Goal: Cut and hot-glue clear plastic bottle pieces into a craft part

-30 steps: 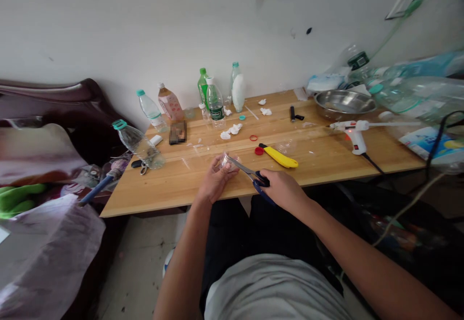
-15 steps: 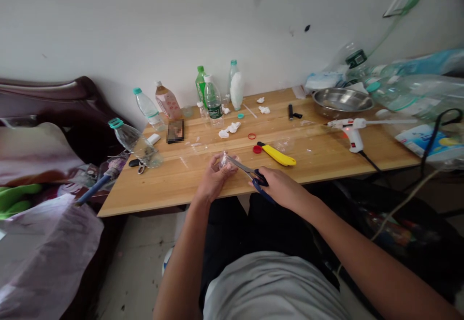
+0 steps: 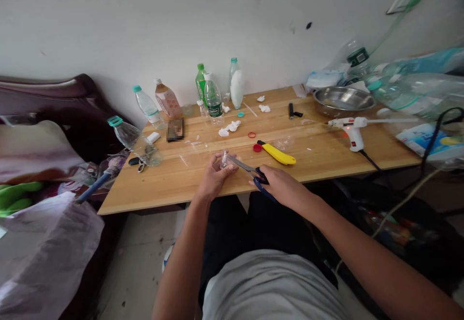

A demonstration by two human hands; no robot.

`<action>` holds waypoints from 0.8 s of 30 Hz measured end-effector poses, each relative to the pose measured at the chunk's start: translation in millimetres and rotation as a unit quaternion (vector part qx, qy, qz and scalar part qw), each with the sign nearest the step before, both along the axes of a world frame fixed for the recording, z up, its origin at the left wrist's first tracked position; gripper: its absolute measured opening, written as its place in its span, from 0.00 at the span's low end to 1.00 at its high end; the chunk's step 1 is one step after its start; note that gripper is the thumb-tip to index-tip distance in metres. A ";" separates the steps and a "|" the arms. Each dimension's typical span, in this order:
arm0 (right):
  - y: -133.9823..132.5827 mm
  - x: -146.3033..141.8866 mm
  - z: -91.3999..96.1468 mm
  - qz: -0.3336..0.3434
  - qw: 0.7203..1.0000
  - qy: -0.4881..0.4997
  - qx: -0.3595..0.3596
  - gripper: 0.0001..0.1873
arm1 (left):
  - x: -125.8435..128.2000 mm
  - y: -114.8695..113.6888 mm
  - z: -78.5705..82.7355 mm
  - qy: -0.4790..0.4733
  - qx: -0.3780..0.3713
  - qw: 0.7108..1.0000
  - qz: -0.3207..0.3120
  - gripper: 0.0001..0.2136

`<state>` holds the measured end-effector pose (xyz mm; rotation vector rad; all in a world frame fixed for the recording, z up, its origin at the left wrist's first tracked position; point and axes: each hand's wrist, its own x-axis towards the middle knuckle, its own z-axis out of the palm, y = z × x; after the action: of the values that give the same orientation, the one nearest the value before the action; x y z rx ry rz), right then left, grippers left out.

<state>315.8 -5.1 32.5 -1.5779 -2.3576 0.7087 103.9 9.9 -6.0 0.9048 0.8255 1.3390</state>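
Note:
My left hand (image 3: 214,179) is closed round a small clear plastic piece (image 3: 225,157) just above the near edge of the wooden table (image 3: 174,184). In my right hand (image 3: 281,187) are blue-handled scissors (image 3: 250,172), gripped by the handles. Their blades point left and reach into the plastic piece. A yellow utility knife (image 3: 277,153) and a red bottle cap (image 3: 257,148) lie just beyond my right hand.
Several plastic bottles (image 3: 213,98) stand along the wall. One clear bottle (image 3: 135,141) lies at the table's left edge, by keys (image 3: 139,163). A white glue gun (image 3: 351,129), a steel bowl (image 3: 343,98) and big clear bottles (image 3: 413,93) fill the right side. Tissue scraps (image 3: 230,128) lie mid-table.
Both hands and the scissors stay almost in place at the plastic piece. The view has shifted slightly.

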 end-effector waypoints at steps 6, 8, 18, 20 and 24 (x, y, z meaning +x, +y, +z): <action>1.6 0.9 -2.3 -0.011 1.000 -0.011 0.004 0.09 | -0.1 0.5 -2.1 0.011 0.000 1.000 0.005 0.26; 2.0 1.6 -3.5 -0.010 1.000 -0.009 0.003 0.10 | -0.3 0.4 -2.8 0.015 0.003 1.000 0.007 0.26; -3.8 -4.4 -0.9 0.016 1.000 0.022 0.001 0.11 | -0.6 2.5 -6.2 0.029 0.029 0.999 0.018 0.22; -4.0 -7.0 -1.0 0.017 1.000 0.025 0.001 0.10 | -1.3 2.9 -7.0 0.030 0.031 0.999 0.018 0.23; -2.0 -7.3 -1.0 0.003 1.000 0.018 0.001 0.09 | -2.5 2.7 -6.8 0.025 0.025 0.999 0.011 0.27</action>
<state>308.4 -7.2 31.5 -1.5463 -2.3375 0.7296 101.4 12.6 -12.8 0.9741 0.8458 1.3662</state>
